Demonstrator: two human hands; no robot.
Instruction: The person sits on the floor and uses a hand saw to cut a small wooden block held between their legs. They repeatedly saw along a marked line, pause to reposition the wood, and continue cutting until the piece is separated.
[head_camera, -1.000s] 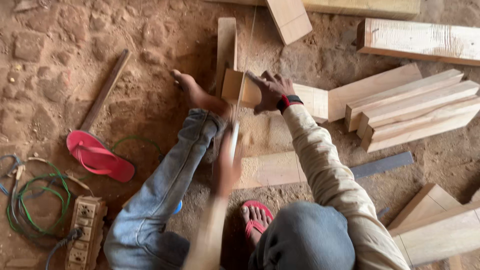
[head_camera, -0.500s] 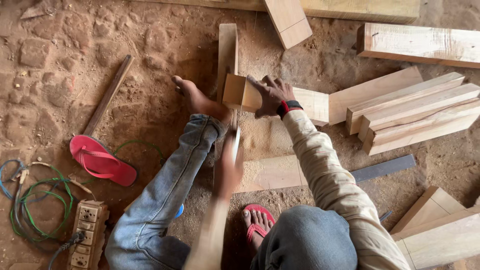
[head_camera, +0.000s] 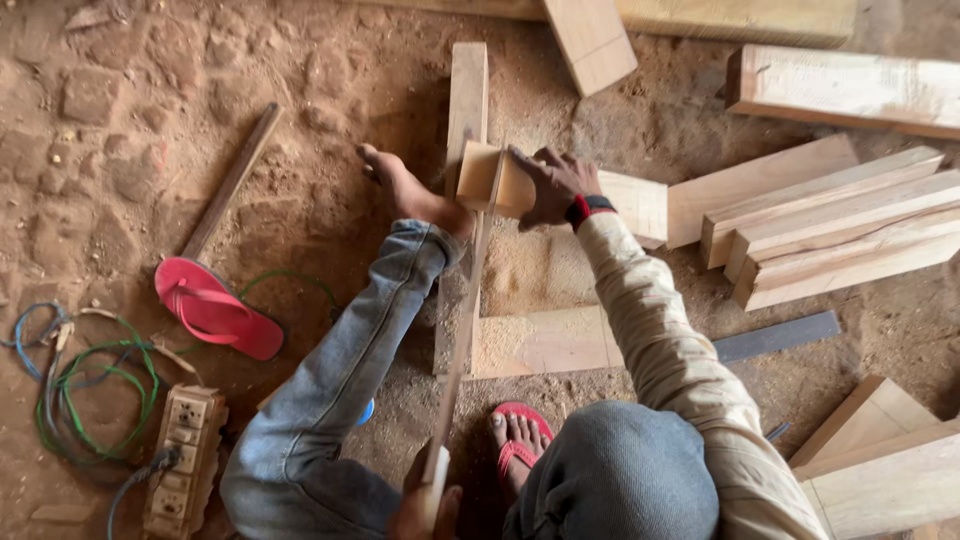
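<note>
Two hands are at work on the dirt floor (head_camera: 110, 150). The person's right hand (head_camera: 553, 185) is closed over the top of a small wooden block (head_camera: 490, 180), fingers wrapped across its far face, holding it against an upright-lying plank (head_camera: 466, 100). The left hand (head_camera: 425, 505), at the bottom edge of the frame, is clenched around the pale handle of a handsaw (head_camera: 462, 320); the thin blade runs up from it to the block's near side. A bare foot (head_camera: 400, 190) presses just left of the block. Sawdust (head_camera: 525, 270) lies piled below the block, beside a flat board (head_camera: 545, 345). A red sandal (head_camera: 215, 310) lies near the floor's left edge, above a power strip (head_camera: 185, 450) with green cable (head_camera: 100, 390). Stacked timbers (head_camera: 830, 225) occupy the right edge.
</note>
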